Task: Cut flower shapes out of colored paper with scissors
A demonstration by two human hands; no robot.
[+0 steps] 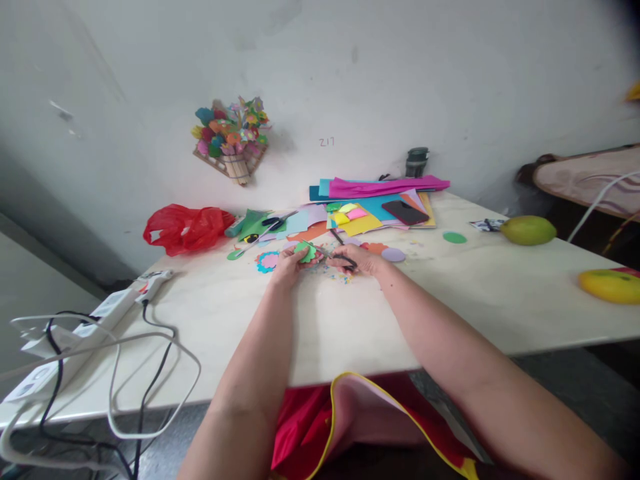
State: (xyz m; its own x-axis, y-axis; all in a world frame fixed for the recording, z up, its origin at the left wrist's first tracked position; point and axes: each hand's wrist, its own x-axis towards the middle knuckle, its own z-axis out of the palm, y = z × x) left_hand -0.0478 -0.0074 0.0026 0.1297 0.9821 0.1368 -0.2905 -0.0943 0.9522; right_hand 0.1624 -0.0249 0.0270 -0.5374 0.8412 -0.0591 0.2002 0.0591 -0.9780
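Note:
My left hand (289, 265) is closed on a piece of green paper (305, 253) with a scalloped edge. My right hand (356, 259) is wrapped round the black handles of a pair of scissors (345, 260). The scissor blades point left and reach the edge of the green paper. Left of my left hand lies a blue and pink flower-shaped paper cutout (268, 262). Tiny paper scraps (345, 278) are scattered on the table beneath my hands. A lilac paper circle (393, 255) lies just beyond my right hand.
Coloured sheets (370, 223) and a dark phone (405, 212) lie at the back. A second pair of scissors (274, 221) is near a red plastic bag (185, 227). Power strips (85, 340) with cables occupy the left edge. Two mangoes (529, 230) are at the right.

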